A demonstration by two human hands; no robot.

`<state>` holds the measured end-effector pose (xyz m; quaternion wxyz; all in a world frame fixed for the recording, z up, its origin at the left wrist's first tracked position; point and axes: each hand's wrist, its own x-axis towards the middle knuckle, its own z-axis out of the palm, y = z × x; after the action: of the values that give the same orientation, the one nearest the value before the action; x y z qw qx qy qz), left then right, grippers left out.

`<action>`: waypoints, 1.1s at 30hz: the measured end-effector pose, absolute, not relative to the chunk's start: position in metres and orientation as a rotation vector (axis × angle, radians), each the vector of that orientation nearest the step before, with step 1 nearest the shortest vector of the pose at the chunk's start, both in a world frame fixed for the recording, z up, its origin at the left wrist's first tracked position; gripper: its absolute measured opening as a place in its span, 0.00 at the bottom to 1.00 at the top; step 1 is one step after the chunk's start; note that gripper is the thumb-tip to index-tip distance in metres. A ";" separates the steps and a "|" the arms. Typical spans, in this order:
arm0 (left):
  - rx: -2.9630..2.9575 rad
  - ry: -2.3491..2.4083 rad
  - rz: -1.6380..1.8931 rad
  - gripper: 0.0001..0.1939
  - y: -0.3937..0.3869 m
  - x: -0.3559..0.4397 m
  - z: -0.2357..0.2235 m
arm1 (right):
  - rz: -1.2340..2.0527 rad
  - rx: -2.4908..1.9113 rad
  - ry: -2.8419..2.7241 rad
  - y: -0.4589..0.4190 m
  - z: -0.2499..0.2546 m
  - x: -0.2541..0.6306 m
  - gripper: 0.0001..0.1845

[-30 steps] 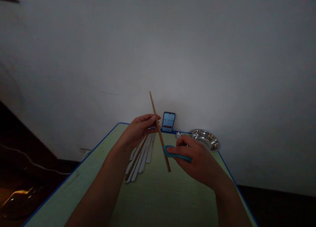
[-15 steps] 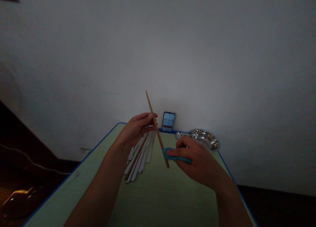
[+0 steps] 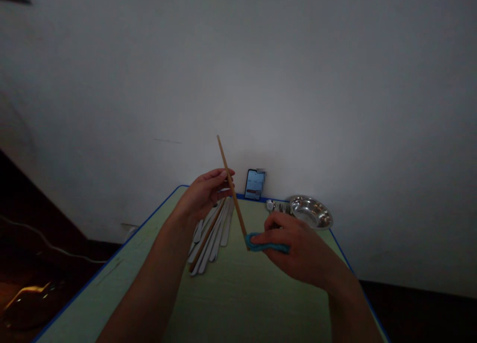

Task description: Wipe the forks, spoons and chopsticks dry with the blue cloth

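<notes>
My left hand (image 3: 203, 196) is closed in a pinch on a long thin wooden stick (image 3: 228, 176) that stands tilted above the table, its top leaning left. My right hand (image 3: 298, 248) is closed on a small blue cloth or sponge (image 3: 265, 245), pressed against the stick's lower end. Under my left hand lies a fan of several white flat sticks (image 3: 216, 231) with one more wooden stick (image 3: 206, 237) among them.
The pale green table has a blue edge (image 3: 149, 218). A phone (image 3: 254, 184) leans against the white wall at the table's far edge. A shiny metal bowl (image 3: 311, 211) sits at the back right, a small white object (image 3: 270, 204) beside it. Dark floor lies left.
The stick has slid upward and to the left through the blue cloth, so the cloth now grips its lower tip. Both hands shifted slightly left.
</notes>
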<state>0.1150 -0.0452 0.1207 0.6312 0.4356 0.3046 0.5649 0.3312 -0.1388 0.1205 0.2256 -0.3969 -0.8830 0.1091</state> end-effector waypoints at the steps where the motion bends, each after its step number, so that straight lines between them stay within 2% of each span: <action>1: 1.005 0.687 1.285 0.04 -0.045 0.115 0.120 | 0.309 -1.087 -2.432 -0.139 0.120 0.332 0.14; 20: 1.288 0.719 1.073 0.10 -0.066 0.133 0.123 | -0.006 -1.133 -1.883 -0.123 0.118 0.334 0.08; 27: 1.406 0.716 1.019 0.09 -0.072 0.144 0.122 | 0.066 -1.336 -1.647 -0.124 0.116 0.330 0.08; 33: 1.430 0.681 1.001 0.06 -0.074 0.148 0.122 | 0.301 -1.335 -1.527 -0.123 0.112 0.326 0.08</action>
<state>0.1477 -0.0742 0.1218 0.5922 0.6150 0.2928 0.4306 0.3258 -0.1230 0.1123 0.5186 -0.5567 -0.6367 0.1254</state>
